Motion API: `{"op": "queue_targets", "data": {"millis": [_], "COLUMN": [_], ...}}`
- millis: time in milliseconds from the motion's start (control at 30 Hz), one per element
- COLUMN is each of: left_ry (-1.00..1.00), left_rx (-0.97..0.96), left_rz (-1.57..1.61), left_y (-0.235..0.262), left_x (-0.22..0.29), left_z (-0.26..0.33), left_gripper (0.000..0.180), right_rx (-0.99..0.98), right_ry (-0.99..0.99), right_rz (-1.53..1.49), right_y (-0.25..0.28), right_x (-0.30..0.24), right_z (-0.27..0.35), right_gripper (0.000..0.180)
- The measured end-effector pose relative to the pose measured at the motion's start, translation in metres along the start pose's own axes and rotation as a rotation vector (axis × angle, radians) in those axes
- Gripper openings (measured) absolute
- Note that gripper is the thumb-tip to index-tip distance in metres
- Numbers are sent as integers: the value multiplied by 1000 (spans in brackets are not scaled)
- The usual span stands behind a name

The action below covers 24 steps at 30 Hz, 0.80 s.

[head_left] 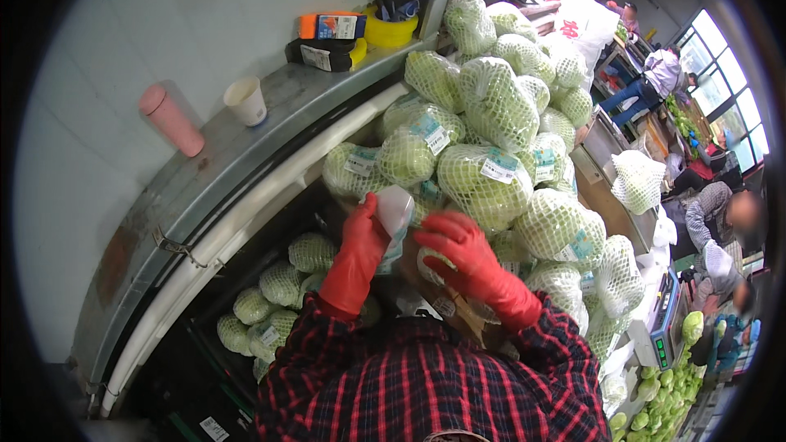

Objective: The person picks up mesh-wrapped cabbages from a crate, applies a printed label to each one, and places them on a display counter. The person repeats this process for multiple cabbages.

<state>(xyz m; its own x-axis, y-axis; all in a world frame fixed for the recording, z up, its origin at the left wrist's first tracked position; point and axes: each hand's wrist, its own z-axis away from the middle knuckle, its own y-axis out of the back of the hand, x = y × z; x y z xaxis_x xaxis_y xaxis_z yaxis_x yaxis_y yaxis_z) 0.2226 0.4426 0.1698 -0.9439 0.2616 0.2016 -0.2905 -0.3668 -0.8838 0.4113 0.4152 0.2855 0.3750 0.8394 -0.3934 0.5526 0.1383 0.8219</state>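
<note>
1. Left hand [358, 250], in a red rubber glove, is closed around a small white wrapped item [395, 211] with a pale blue label; what the item is cannot be told.
2. Right hand [460, 247], also red-gloved, lies fingers spread on a netted cabbage [434, 266] just right of the wrapped item; palm down, no closed hold seen.
3. Landmark: the heap of netted cabbages [491, 131]. Both hands sit at its near foot, and the heap rises behind them up to the window.
4. Left of the heap, a grey metal ledge [221, 155] carries one pink tumbler [170, 119], one white paper cup [246, 101], one yellow tub [390, 30], and two stacked packs [332, 39].
5. Below the ledge, about six more cabbages [274, 303] lie in a dark bin.
6. Right of the heap: a scale [665, 329] and other people.
7. The heap crowds the hands closely, with open room only toward the plaid sleeves [426, 385].
</note>
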Motion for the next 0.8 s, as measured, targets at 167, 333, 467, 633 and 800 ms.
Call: {"op": "queue_targets", "data": {"millis": [167,333,467,633,800], "left_ry": [60,-20,-20,-11,-36], "left_rx": [-90,158,71,-59,72], "left_rz": [-38,-128,-88,-125,-1], "left_y": [-10,-34,-22,-16,-14], "left_x": [-17,-12,0,-18,-20], "left_z": [5,7,3,10,1], "left_gripper": [35,45,45,39,30], "right_rx": [16,62,55,-25,95], "right_ry": [167,240,92,93,135], "right_rz": [270,158,6,138,22], "right_y": [-8,-7,8,7,-15], "right_x": [17,28,24,19,30], "right_z": [-17,4,0,-30,-17], "right_gripper": [39,31,31,30,24]}}
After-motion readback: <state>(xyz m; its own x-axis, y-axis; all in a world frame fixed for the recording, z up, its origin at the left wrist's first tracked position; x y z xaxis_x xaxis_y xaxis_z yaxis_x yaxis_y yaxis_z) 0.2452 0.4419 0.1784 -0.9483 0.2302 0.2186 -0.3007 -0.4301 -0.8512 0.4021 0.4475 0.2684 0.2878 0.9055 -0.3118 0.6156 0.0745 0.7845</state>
